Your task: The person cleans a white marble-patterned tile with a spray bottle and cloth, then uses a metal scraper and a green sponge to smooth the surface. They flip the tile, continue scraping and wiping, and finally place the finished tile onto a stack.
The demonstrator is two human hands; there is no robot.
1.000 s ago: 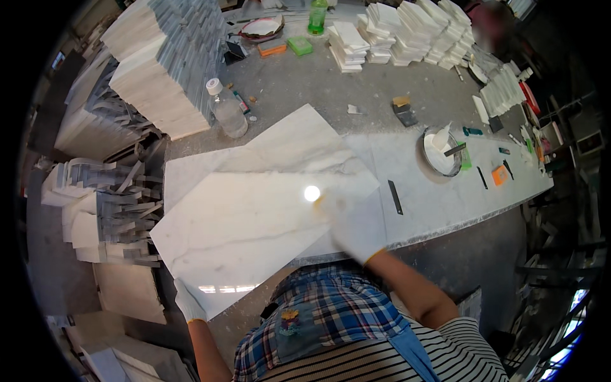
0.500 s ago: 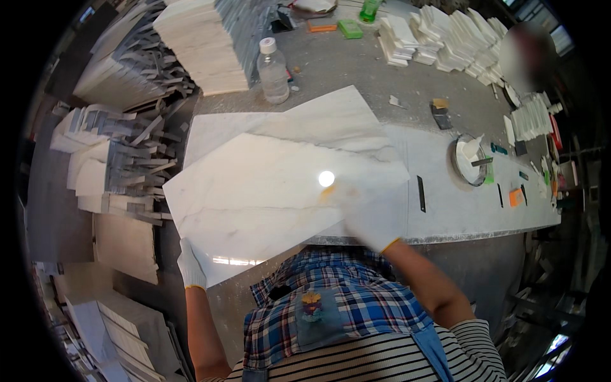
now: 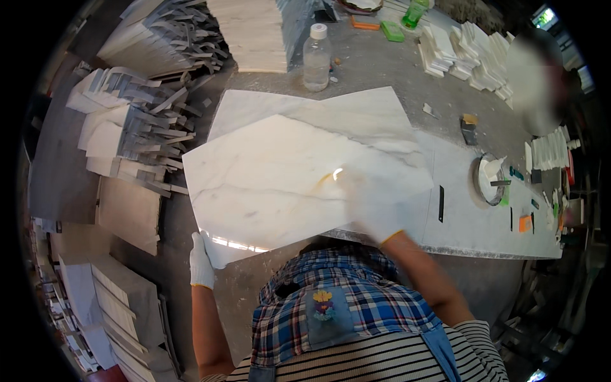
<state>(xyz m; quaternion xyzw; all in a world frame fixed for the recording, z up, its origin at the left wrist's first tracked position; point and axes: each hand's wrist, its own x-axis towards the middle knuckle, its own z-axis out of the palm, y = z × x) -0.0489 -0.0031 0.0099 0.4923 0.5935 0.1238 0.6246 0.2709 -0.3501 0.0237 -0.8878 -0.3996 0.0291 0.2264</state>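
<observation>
A polished white marble slab (image 3: 267, 178) with grey veins lies askew over other pale slabs (image 3: 254, 105) on the workbench. Its near left corner juts past the bench edge. There my left hand (image 3: 202, 262), in a white glove with a yellow cuff, grips the corner, some fingers hidden behind it. My right hand (image 3: 377, 213), gloved the same way, is over the slab's right part near the front edge, smeared by motion. Its fingers cannot be made out. Beside it a blurred yellowish streak (image 3: 326, 180) shows on the slab, next to a bright reflection.
Behind the slab stand a clear bottle (image 3: 317, 58) and a tall tile stack (image 3: 254, 38). A bowl of white paste (image 3: 490, 181) with a scraper and a dark flat strip (image 3: 441, 204) lie to the right. Stacked offcuts (image 3: 121, 127) crowd the left. Another person (image 3: 538, 83) appears blurred at far right.
The whole view has shifted, with bench items now farther right. My left hand still holds the corner, its thumb side showing more. My right hand stays blurred over the slab.
</observation>
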